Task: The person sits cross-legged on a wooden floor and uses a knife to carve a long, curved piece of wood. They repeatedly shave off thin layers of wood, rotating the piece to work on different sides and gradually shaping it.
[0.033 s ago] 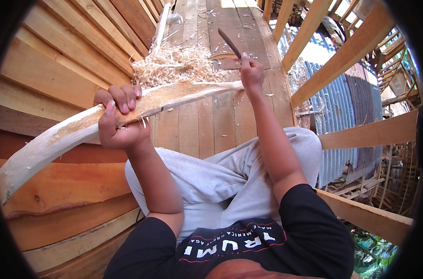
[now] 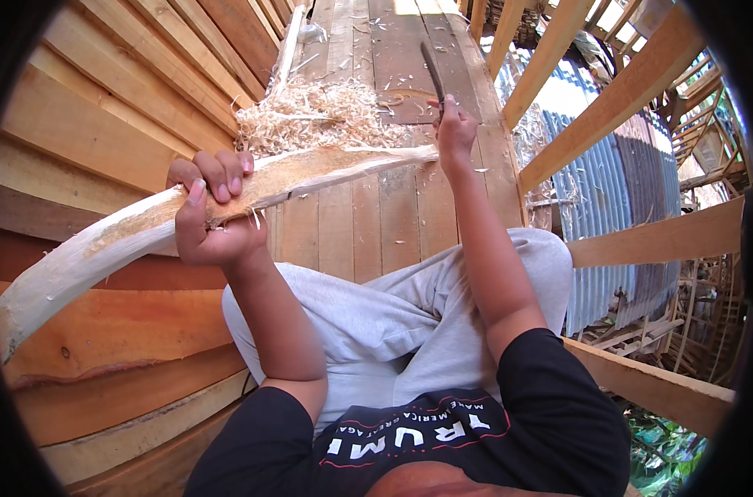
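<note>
A long, curved piece of pale wood (image 2: 86, 253) reaches from the far left edge to the middle of the view, tapering toward its right end. Its bark is stripped, with a rough tan patch along the upper face. My left hand (image 2: 215, 211) is closed around its middle, thumb on the near side. In my right hand (image 2: 457, 139), just past the tapered tip, is a knife (image 2: 432, 68) with a long, dark, narrow blade pointing up and away. The blade is apart from the wood, and the knife's handle is mostly hidden by my hand.
A heap of curled shavings (image 2: 310, 116) lies beyond the wood on the plank floor (image 2: 356, 228). Stacked boards (image 2: 95, 108) form the left side. A wooden railing (image 2: 608, 108) runs along the right, with corrugated metal sheets (image 2: 613, 199) beyond it. My crossed legs (image 2: 343, 306) are below.
My right hand has shifted slightly right, and the knife has swung with it to a steeper angle. The fingers look slightly looser. The left hand and the wood are almost still.
</note>
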The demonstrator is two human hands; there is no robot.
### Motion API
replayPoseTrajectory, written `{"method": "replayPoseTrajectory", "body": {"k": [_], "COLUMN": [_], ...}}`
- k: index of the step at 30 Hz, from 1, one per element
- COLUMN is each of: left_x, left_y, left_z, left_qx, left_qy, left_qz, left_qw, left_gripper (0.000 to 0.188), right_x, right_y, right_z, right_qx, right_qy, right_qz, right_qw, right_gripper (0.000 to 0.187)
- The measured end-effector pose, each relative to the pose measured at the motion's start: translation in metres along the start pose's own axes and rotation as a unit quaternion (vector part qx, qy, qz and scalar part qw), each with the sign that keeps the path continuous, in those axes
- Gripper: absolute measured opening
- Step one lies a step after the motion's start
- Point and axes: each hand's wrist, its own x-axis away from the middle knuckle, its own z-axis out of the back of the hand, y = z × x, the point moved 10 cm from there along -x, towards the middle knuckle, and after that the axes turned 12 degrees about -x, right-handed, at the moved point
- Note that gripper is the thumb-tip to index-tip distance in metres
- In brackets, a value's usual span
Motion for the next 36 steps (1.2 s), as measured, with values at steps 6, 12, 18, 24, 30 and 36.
{"method": "replayPoseTrajectory", "body": {"k": [6, 12, 18, 24, 30, 36], "left_x": [-0.001, -0.002, -0.003, 0.0, -0.001, 0.003], "left_y": [0.005, 0.005, 0.003, 0.005, 0.003, 0.001], "left_z": [0.006, 0.007, 0.008, 0.015, 0.016, 0.018], "left_qx": [0.016, 0.017, 0.02, 0.007, 0.008, -0.012], "left_qy": [-0.008, -0.007, -0.006, 0.013, 0.035, 0.056], "left_qz": [-0.01, -0.009, -0.01, -0.014, -0.03, -0.063], "left_qw": [1.0, 1.0, 1.0, 1.0, 0.999, 0.996], "left_gripper": [0.015, 0.015, 0.016, 0.019, 0.019, 0.018], "right_x": [0.016, 0.015, 0.013, 0.045, 0.049, 0.054], "right_y": [0.024, -0.02, -0.005, -0.018, 0.031, 0.023], "right_z": [0.061, -0.051, -0.053, -0.058, -0.05, -0.06], "right_qx": [-0.202, -0.019, 0.174, 0.174, 0.263, 0.251], "right_qy": [0.306, -0.186, -0.224, -0.27, -0.274, -0.293], "right_qz": [-0.148, 0.046, 0.099, 0.016, -0.036, -0.041], "right_qw": [0.918, 0.981, 0.954, 0.947, 0.924, 0.922], "right_gripper": [0.041, 0.054, 0.043, 0.031, 0.036, 0.029]}}
